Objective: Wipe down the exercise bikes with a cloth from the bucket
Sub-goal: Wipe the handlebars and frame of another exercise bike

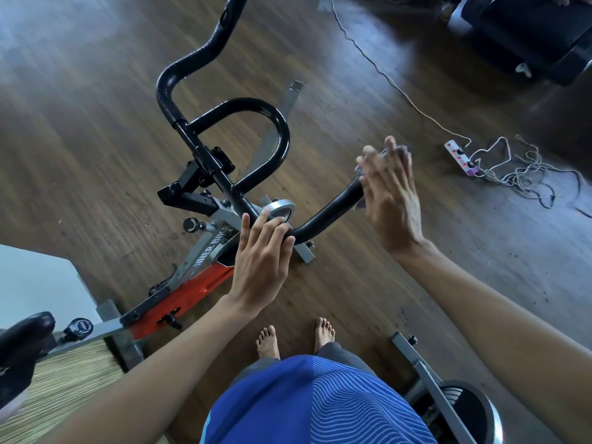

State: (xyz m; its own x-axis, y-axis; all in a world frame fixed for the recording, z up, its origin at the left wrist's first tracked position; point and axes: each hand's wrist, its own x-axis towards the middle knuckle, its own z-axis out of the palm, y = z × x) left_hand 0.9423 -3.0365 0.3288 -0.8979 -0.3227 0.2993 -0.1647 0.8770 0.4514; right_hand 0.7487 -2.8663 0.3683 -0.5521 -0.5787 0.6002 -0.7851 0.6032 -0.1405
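Blue shirt (pixel 320 405) with thin pale wavy lines, grey trousers (pixel 340 350), bare feet (pixel 267 342)

Handlebar (pixel 282 136): glossy black, and so is your saddle (pixel 22 341).
Bike frame (pixel 205 248): grey with white lettering, plus an orange-red panel (pixel 192 293).
Flywheel disc (pixel 282 210): silver.
Cloth (pixel 383 152): grey.
Floor (pixel 96 123): dark brown, wood-grain planks.
Mat (pixel 64 379): fine green and beige stripes.
Your shirt (pixel 320 402): blue, part plain, part covered in thin pale wavy lines.
Your trousers (pixel 339 350): grey.
Power strip (pixel 459 157): white with red switches, purple at one end.
Cables (pixel 512 174): pale grey.
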